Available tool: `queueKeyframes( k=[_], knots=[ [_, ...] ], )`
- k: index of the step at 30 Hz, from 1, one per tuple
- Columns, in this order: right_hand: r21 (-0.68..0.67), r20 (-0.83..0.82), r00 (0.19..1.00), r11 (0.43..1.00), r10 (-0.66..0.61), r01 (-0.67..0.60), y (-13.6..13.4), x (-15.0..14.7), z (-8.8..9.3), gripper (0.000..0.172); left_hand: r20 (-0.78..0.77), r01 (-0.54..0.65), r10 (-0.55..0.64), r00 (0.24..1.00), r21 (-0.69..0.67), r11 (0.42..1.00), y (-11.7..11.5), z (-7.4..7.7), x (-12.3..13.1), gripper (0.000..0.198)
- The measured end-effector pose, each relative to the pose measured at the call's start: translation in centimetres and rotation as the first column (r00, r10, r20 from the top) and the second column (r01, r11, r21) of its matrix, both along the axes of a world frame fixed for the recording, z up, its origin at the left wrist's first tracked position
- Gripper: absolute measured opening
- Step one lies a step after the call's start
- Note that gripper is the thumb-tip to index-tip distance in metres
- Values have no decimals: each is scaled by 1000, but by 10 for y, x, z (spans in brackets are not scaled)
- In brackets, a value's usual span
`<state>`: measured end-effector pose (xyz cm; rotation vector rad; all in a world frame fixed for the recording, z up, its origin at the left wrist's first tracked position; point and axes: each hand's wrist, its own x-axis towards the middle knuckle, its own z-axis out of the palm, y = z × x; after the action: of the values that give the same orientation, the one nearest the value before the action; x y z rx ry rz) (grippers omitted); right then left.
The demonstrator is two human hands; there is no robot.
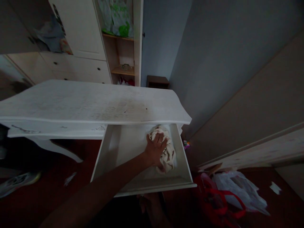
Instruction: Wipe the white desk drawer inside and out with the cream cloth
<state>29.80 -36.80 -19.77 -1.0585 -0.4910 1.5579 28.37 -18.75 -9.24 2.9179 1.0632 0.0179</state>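
Observation:
My left hand (155, 148) reaches into the pulled-out drawer (128, 142) of a white table. Its fingers are bent over a crumpled cream cloth (169, 156), gripping it against the drawer's right-hand part. A ring shows on one finger. Below the drawer front, in shadow, is my right hand (150, 202); its fingers are mostly dark, and whether they touch the drawer's underside cannot be made out. Dark smudges mark the white tabletop (78, 98) above the drawer.
A wall stands close on the right. On the dark red floor lie a red bag (213, 196), a clear plastic bag (242, 190) and a shoe (20, 183). Behind the table are a white cabinet (80, 28) and shelves holding a green-printed bag (117, 15).

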Motion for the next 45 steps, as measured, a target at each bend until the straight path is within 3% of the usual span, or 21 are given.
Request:
queueKeyframes(
  k=[4, 7, 10, 14, 18, 20, 23, 25, 27, 29, 32, 35, 37, 41, 45],
  knots=[
    [21, -12, 1000, 1000, -5, 5, 0, 0, 10, 38, 69, -52, 51, 996, 10, 999, -5, -9, 12, 119],
    [36, 5, 1000, 999, -5, 4, 0, 1, 10, 39, 174, -87, 80, 981, 30, 996, -1, -9, 17, 88],
    [28, 6, 1000, 999, -26, 25, 1, 1, 8, 40, 226, -90, 78, 971, 45, 995, 5, -3, 15, 65],
    [2, -5, 999, 999, -47, 47, 2, 0, 8, 43, 274, -137, 136, 952, -15, 990, 10, 14, 1, 65],
    [-17, -18, 998, 998, -54, 54, 2, -1, 6, 43, 479, -175, 194, 856, -84, 981, 8, 50, -23, 62],
    [-18, -25, 998, 998, -59, 59, 4, 0, 1, 42, 639, -130, 150, 755, -78, 988, 9, 77, -38, 59],
    [-21, -29, 997, 998, -66, 65, 6, 1, -8, 45, 791, -120, 38, 611, 45, 992, 21, 119, -65, 59],
    [-25, -28, 998, 998, -56, 55, 6, 1, -13, 46, 805, -189, 8, 594, 130, 973, 38, 142, -86, 60],
    [-15, -21, 998, 998, -58, 58, 6, 2, -16, 45, 790, -272, 24, 613, 183, 945, 63, 152, -107, 61],
    [-6, -7, 998, 998, -67, 67, 5, 2, -16, 45, 756, -358, 100, 647, 185, 915, 89, 147, -129, 61],
    [-14, 18, 997, 997, -73, 74, 5, 1, -17, 48, 670, -488, 289, 684, 126, 864, 122, 117, -159, 65],
    [-47, 54, 997, 997, -60, 62, 7, 0, -20, 54, 607, -509, 347, 714, 110, 854, 140, 85, -180, 69],
    [-85, 92, 996, 996, 10, -2, 8, 1, -21, 58, 603, -489, 332, 725, 112, 865, 147, 74, -189, 71],
    [-111, 151, 987, 993, 50, -33, 7, 4, -11, 52, 577, -314, 204, 791, 95, 945, 158, 75, -207, 76],
    [-105, 160, 987, 994, 23, -6, 4, 3, 14, 50, 616, -260, 174, 768, 51, 964, 163, 78, -222, 76]
  ],
)
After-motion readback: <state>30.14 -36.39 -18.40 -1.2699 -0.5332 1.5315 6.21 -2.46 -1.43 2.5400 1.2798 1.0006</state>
